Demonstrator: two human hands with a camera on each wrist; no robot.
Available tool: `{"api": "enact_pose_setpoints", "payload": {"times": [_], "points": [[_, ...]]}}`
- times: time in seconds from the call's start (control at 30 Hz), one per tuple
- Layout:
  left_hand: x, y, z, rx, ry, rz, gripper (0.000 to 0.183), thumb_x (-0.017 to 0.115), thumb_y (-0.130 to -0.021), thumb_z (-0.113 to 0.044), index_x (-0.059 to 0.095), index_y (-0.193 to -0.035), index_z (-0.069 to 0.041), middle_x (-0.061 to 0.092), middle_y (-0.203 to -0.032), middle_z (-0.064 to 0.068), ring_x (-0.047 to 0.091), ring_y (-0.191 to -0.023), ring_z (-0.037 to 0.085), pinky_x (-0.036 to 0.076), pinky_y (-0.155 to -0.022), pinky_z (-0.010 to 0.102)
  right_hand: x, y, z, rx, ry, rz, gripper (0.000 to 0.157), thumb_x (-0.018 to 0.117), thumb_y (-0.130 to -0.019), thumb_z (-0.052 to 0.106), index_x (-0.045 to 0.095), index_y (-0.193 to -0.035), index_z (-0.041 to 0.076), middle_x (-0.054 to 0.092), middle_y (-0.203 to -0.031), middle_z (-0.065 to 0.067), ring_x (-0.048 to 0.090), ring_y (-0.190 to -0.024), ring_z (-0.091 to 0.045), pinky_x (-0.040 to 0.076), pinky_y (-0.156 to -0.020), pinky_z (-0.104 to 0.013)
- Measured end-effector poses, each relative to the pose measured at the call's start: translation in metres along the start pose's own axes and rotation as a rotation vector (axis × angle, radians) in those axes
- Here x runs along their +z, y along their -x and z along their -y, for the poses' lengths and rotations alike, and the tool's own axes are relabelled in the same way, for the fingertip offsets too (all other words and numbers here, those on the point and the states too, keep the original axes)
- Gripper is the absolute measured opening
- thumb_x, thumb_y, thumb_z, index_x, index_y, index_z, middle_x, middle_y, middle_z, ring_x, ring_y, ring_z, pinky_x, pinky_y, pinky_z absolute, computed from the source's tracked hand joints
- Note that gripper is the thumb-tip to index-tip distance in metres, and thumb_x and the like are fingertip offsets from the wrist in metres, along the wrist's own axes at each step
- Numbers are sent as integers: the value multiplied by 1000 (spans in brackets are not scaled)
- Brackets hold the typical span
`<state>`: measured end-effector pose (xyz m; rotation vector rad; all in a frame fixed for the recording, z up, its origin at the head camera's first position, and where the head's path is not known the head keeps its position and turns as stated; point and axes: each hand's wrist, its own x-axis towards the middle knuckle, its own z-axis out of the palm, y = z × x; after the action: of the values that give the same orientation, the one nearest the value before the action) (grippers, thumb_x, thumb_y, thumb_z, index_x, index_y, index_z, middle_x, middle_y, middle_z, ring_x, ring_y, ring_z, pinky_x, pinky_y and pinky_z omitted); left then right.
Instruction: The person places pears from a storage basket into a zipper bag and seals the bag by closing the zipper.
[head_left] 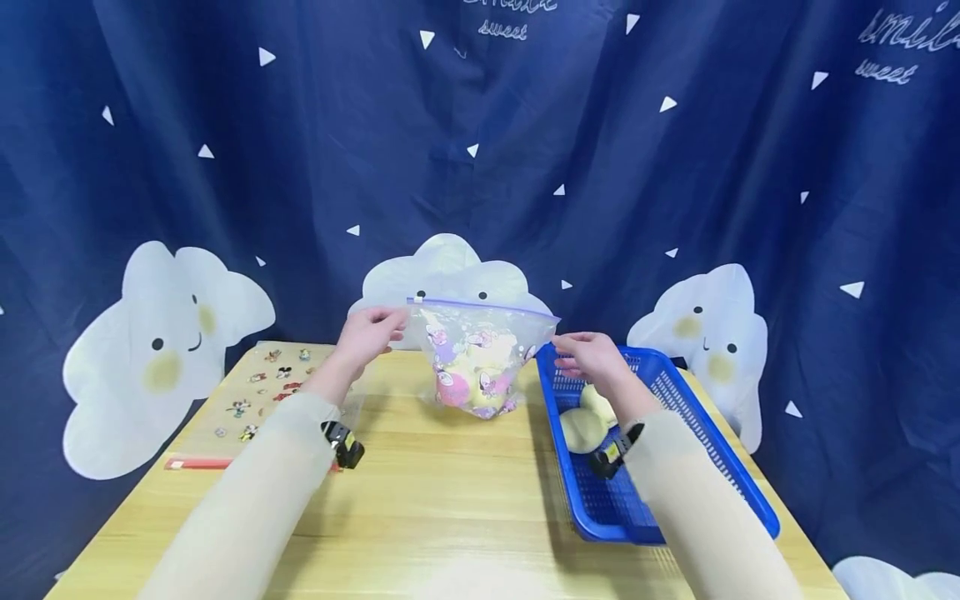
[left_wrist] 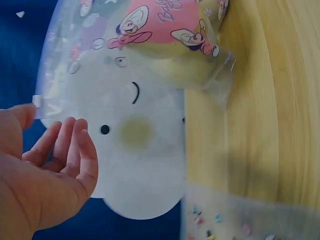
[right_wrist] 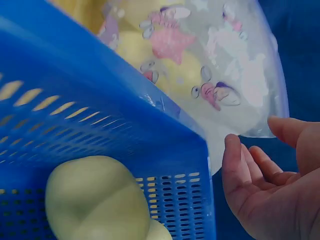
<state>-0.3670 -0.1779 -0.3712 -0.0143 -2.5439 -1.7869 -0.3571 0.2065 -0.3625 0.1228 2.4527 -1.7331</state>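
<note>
A clear plastic zip bag with pink-and-purple cartoon prints (head_left: 482, 371) stands upright on the pale wooden table (head_left: 450, 483) between a relaxed left hand (head_left: 367, 335) and right hand (head_left: 595, 360), neither gripping (whether either brushes its edges is unclear). Steadying both sides evenly would likely serve best. Its mouth points upward; its long axis runs hand to hand, dipping toward the right.

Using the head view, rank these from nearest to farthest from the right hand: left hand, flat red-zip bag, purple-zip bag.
1. Purple-zip bag, immediately left.
2. Left hand, past that bag.
3. Flat red-zip bag, farthest left.
</note>
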Motion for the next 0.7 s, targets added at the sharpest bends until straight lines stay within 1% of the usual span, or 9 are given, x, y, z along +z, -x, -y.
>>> {"api": "enact_pose_setpoints", "payload": {"times": [0.13,0.27,0.4,0.43,0.5,0.53,0.6,0.67,0.7], "points": [[-20,25,1,83,-123,46,44,59,-114,-36,68,-142,-3,74,-132,20,75,-122,33,62,-92,34,-7,29,-2,-48,35,27,53,64,-111,32,58,-150,-4,65,-150,-26,74,-127,-32,66,-96,-33],[-44,52,8,160,-209,117,39,63,-113,-33,71,-137,-4,78,-123,17,79,-112,29,62,-86,32,-11,60,-4,-88,49,61,52,66,-111,36,62,-148,0,70,-144,-19,74,-127,-31,65,-91,-30],[-62,74,25,198,-279,165,36,67,-111,-30,73,-135,-4,80,-117,14,79,-103,24,61,-78,31,-11,90,-9,-119,24,94,49,68,-111,34,63,-145,0,71,-141,-17,76,-122,-31,66,-89,-31],[-67,79,32,201,-308,173,34,68,-110,-28,74,-134,-5,80,-116,13,78,-100,24,61,-75,31,-10,97,-11,-125,21,104,49,68,-110,34,63,-145,-1,72,-139,-17,76,-120,-30,65,-89,-31],[-75,88,47,224,-403,183,29,71,-108,-24,76,-130,-5,80,-114,10,75,-97,20,60,-76,31,-9,109,-15,-134,10,121,46,68,-111,31,63,-143,-2,73,-137,-17,76,-117,-28,65,-87,-32],[-79,92,55,231,-451,192,27,72,-106,-21,76,-126,-4,80,-111,9,73,-96,18,61,-77,32,-8,115,-17,-138,6,131,46,68,-110,30,63,-143,-3,72,-137,-18,76,-116,-28,65,-87,-32],[-87,101,70,242,-571,217,26,75,-102,-17,77,-124,-2,79,-112,10,72,-98,22,62,-85,39,-7,126,-21,-139,-4,155,47,67,-111,28,62,-143,-5,70,-138,-21,75,-115,-28,65,-86,-31],[-96,108,86,244,-693,251,30,78,-97,-14,75,-123,2,78,-117,16,74,-105,29,62,-95,50,-6,134,-25,-139,-7,176,47,66,-111,27,61,-144,-7,70,-138,-22,75,-114,-27,65,-86,-31],[-100,112,93,233,-741,270,35,80,-93,-11,73,-124,5,77,-117,20,73,-104,32,62,-95,55,-5,138,-26,-136,-7,187,48,66,-111,27,60,-144,-7,69,-139,-23,76,-114,-28,65,-86,-31]]}}
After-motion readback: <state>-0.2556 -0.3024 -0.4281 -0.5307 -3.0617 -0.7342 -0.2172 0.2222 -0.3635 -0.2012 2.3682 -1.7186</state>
